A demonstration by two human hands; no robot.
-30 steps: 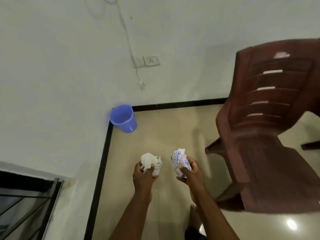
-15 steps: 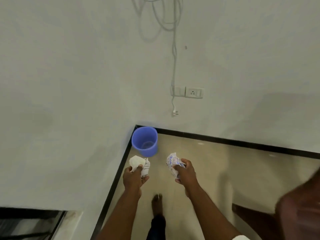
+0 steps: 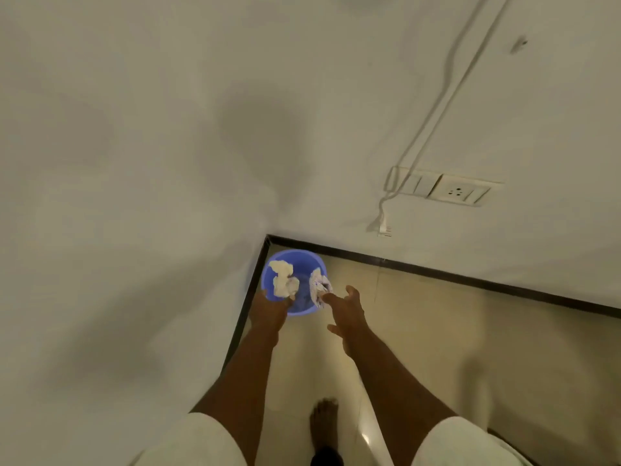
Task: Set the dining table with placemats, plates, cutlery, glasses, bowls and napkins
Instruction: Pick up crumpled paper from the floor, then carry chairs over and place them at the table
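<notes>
A blue plastic bucket (image 3: 311,264) stands on the floor in the room's corner. Both my hands reach over its rim. A crumpled white paper wad (image 3: 284,279) hangs over the bucket's mouth, just beyond the fingertips of my left hand (image 3: 270,309), whose fingers look loosened beneath it. A crumpled wrapper with blue print (image 3: 319,287) is at the bucket's right side, by the index fingertip of my right hand (image 3: 347,309). That hand's fingers are spread apart and hold nothing.
White walls meet at the corner, with a black skirting strip (image 3: 470,280) along the beige tiled floor. A switch and socket plate (image 3: 450,190) with a dangling white cable is on the right wall. My bare foot (image 3: 324,422) stands on the floor below.
I have walked up to the bucket and stretched both arms over it. My fingers have opened, and the white wad and the printed wrapper now sit past my fingertips over the bucket.
</notes>
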